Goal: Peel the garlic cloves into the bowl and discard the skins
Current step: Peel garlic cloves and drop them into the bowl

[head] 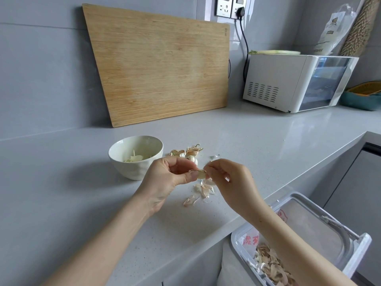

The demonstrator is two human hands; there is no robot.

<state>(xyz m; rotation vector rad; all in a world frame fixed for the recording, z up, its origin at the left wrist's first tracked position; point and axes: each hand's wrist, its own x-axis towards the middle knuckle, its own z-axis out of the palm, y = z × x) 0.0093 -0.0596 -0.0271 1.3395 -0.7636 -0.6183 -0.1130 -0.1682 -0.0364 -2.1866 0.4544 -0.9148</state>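
My left hand (165, 178) pinches a garlic clove (201, 174) between thumb and fingers, just above the grey counter. My right hand (228, 178) pinches the clove's tip or its skin from the right side. A white bowl (123, 149) with several peeled cloves (134, 158) stands just left of my hands. Unpeeled garlic pieces (189, 153) lie behind my hands. Loose skins (203, 189) lie on the counter below the clove.
A white bin (309, 221) lined with a bag holds garlic skins (272, 267), below the counter edge at the lower right. A wooden cutting board (158, 65) leans on the wall. A white appliance (292, 81) stands at the back right.
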